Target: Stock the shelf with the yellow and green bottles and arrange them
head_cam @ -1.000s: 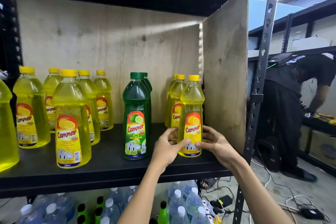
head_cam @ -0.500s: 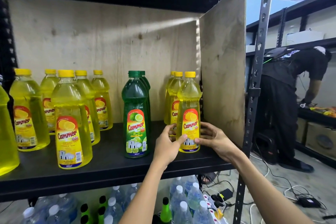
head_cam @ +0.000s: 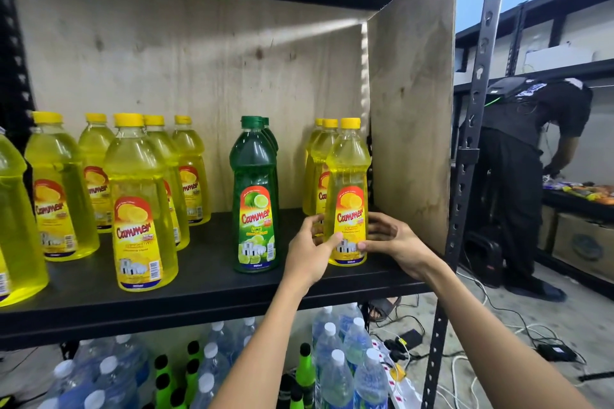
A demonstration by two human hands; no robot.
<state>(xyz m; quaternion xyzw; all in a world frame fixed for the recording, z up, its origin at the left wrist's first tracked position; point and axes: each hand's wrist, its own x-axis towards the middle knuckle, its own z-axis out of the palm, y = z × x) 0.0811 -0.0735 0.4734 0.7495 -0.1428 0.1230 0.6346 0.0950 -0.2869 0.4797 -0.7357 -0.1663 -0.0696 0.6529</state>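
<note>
Hardly anything has shifted over the last second: both hands remain low on the front yellow bottle (head_cam: 349, 176), which stands where it stood, at the right end of the shelf (head_cam: 206, 295). Its label now reads a little squarer to us, though our head camera moved too. Current state: left hand (head_cam: 307, 251) and right hand (head_cam: 393, 242) hold the bottle from either side at label height, thumbs on the front, fingers (head_cam: 382, 221) curled round toward the back. The bottle is upright, base on the shelf board as far as we can tell, near the front edge. It heads a row of yellow bottles (head_cam: 320, 156) running back toward the far wall. It sits just beside the plywood side panel (head_cam: 412, 109); we cannot tell whether they touch. To its left, apart from it, stands the green bottle (head_cam: 254, 176) with its own row behind, and further left the larger yellow group (head_cam: 139, 192). Judgement: we are in the aligning step. To do it well, we should twist about the base rather than lift, keep the grip low so the tall bottle does not tip, bring the label square to the front, and match the front line set by the green bottle. Risk: a push backward could knock the bottle behind.
</note>
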